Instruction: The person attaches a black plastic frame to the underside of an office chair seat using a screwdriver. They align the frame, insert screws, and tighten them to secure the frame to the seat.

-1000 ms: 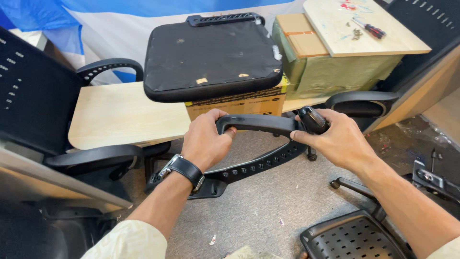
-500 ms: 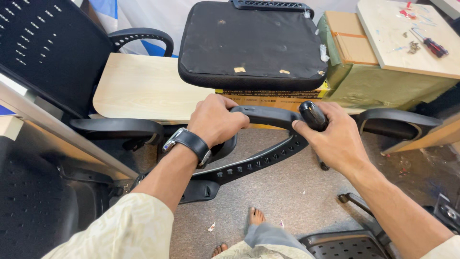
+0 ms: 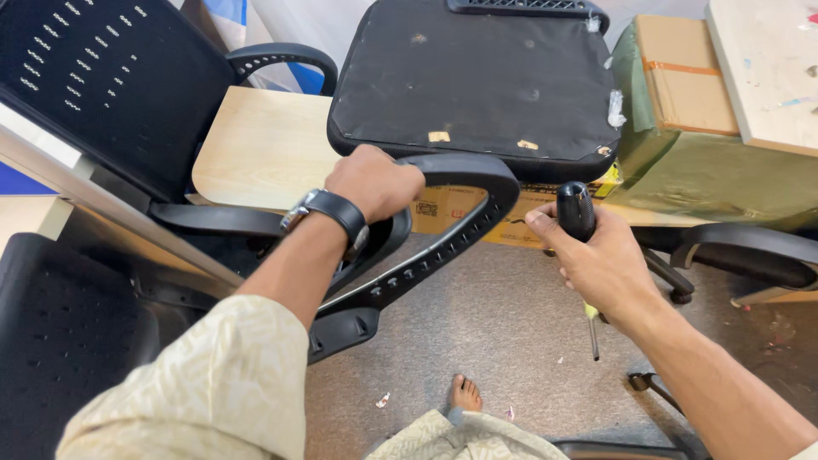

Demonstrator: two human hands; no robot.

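My left hand (image 3: 372, 181), with a black wristwatch (image 3: 334, 212), grips the top of a black plastic chair armrest (image 3: 443, 238) that curves down to the left. My right hand (image 3: 596, 260) is off the armrest and holds a screwdriver (image 3: 578, 213) with a black handle, its thin shaft pointing down at the floor. The armrest hangs in front of an upturned black seat cushion (image 3: 477, 77).
A black mesh chair back (image 3: 102, 85) and a light wooden seat board (image 3: 264, 149) stand at the left. A cardboard box (image 3: 682, 77) on green covering and a wooden table (image 3: 767, 68) are at the right. Another chair armrest (image 3: 750, 251) is lower right; my bare foot (image 3: 464, 394) rests on grey carpet.
My right hand has come off the armrest end and moved right with the screwdriver, its shaft now pointing down. My view has shifted closer and leftward.
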